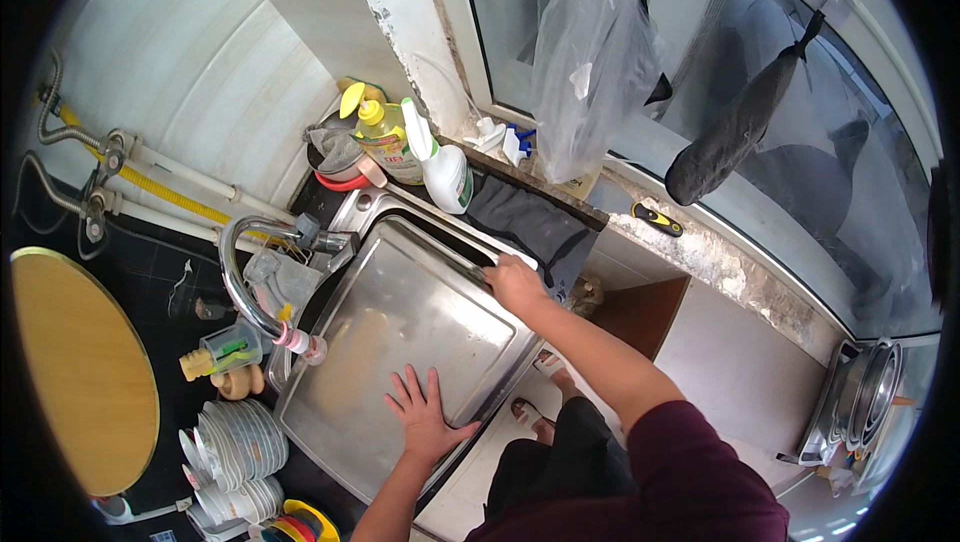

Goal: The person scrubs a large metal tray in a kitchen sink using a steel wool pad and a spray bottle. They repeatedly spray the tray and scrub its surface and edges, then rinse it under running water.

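Note:
A large stainless steel tray (360,347) lies over the sink (367,201), its flat face upward and wet-looking in places. My left hand (424,418) is pressed flat on its near part, fingers spread, holding nothing. The fingers of my right hand (517,287) are curled around the tray's edge on the window side; the fingertips are partly hidden. Between that edge and the sink rim a dark gap shows. The chrome faucet (234,272) arches beside the tray, its pink-and-clear spout end (304,343) hanging over the tray's left side.
A white spray bottle (446,174) and a yellow-topped pump bottle (390,137) stand behind the sink. Stacked plates (240,444) and a round wooden board (82,369) are at left. A dark cloth (517,219) lies near my right hand. A yellow-black tool handle (657,219) rests on the sill.

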Demonstrator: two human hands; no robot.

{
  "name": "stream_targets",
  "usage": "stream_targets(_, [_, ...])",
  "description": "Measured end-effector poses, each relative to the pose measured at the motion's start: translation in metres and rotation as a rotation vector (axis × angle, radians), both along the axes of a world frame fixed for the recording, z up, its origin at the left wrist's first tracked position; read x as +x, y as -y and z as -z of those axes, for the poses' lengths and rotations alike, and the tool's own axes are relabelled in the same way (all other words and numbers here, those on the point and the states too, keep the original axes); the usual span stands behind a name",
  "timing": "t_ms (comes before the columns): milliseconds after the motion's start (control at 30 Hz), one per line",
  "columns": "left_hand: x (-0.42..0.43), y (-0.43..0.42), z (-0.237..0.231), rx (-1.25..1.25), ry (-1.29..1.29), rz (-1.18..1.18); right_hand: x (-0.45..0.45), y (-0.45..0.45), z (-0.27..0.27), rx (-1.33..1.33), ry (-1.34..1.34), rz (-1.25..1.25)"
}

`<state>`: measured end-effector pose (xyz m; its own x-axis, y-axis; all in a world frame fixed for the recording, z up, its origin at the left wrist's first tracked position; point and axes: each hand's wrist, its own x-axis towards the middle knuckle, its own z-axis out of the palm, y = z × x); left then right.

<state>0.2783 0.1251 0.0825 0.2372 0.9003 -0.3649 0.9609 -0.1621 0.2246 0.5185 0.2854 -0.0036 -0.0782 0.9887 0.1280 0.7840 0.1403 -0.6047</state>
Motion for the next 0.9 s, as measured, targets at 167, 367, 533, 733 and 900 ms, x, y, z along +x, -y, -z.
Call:
stream_targets(167, [-0.004,0.003,0.002,-0.030,0.003,-0.031,0.033,0.048,-0.031,-0.187,0.068,-0.084])
stream_targets(367, [0.002,-0.002,-0.001,-0.031,-0.012,-0.009,0.005,0.002,-0.018,-0.053,0.063,-0.036])
stream_targets(533, [-0.005,0.003,0.001,-0.012,-0.002,-0.027,0.047,0.067,-0.028,-0.202,0.085,-0.052])
stream_targets(733, [-0.002,0.003,0.004,-0.010,0.011,-0.016,0.041,0.059,-0.024,-0.123,0.036,-0.006])
stream_targets(900, [-0.002,0.003,0.001,0.006,-0.002,-0.008,0.026,0.047,-0.019,-0.051,0.005,0.016])
